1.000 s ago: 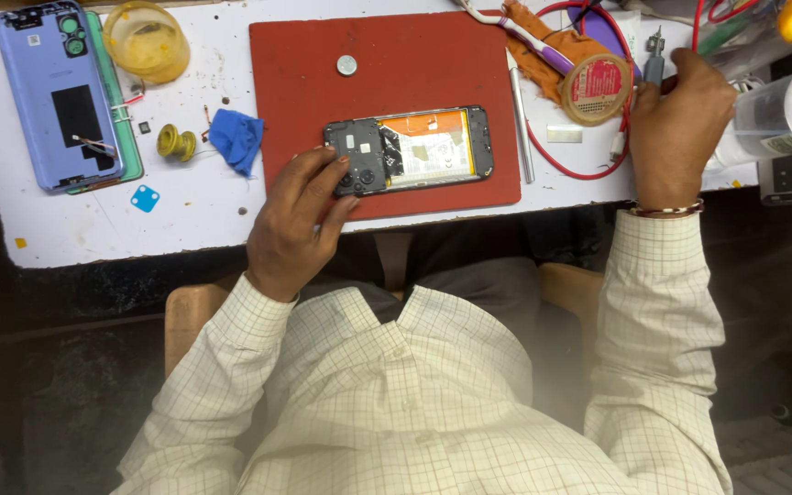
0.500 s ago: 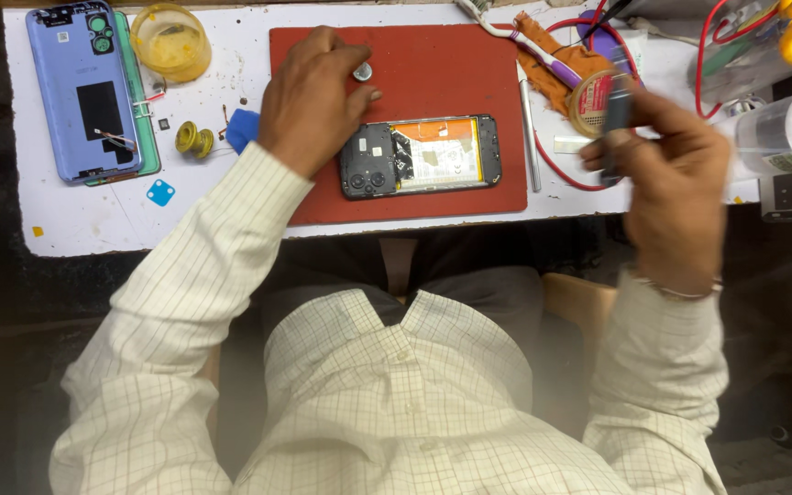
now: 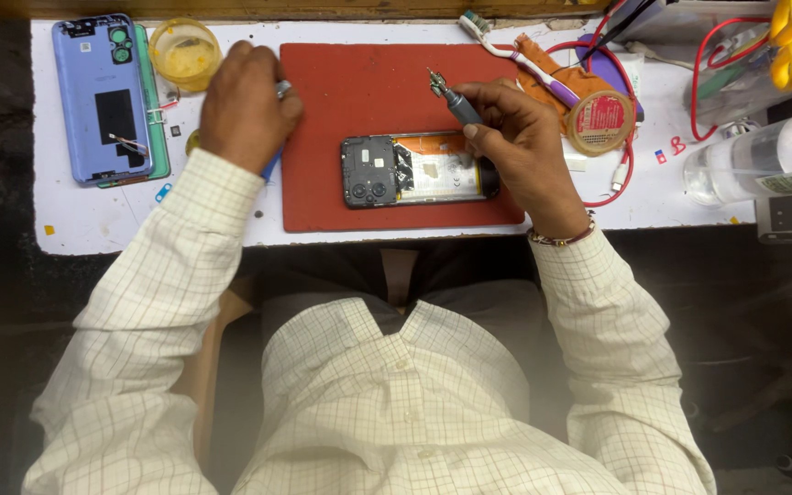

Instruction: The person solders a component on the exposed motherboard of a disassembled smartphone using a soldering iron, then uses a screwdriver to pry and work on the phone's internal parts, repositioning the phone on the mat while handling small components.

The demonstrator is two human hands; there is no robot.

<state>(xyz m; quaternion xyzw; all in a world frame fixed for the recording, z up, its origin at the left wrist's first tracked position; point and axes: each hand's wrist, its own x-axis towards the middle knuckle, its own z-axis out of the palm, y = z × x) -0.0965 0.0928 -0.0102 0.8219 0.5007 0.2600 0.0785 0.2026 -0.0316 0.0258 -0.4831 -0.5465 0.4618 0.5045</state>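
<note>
An opened phone (image 3: 414, 170) lies back-up on a red mat (image 3: 368, 101), its camera block to the left and its inner parts bare. My right hand (image 3: 520, 147) rests at the phone's right end and holds a grey screwdriver (image 3: 456, 101), tip pointing up-left above the phone. My left hand (image 3: 245, 101) sits at the mat's left edge, fingers curled on a small silver round piece (image 3: 283, 88).
A blue phone back cover (image 3: 103, 96) lies at the far left beside a yellow round dish (image 3: 183, 53). A toothbrush (image 3: 515, 57), an orange cloth, a round tape roll (image 3: 600, 121), red cables (image 3: 721, 55) and a clear bottle (image 3: 767, 160) crowd the right.
My right hand came down from the right side with the screwdriver and now rests by the phone. My left hand moved from the mat's top toward its left edge with the small silver piece.
</note>
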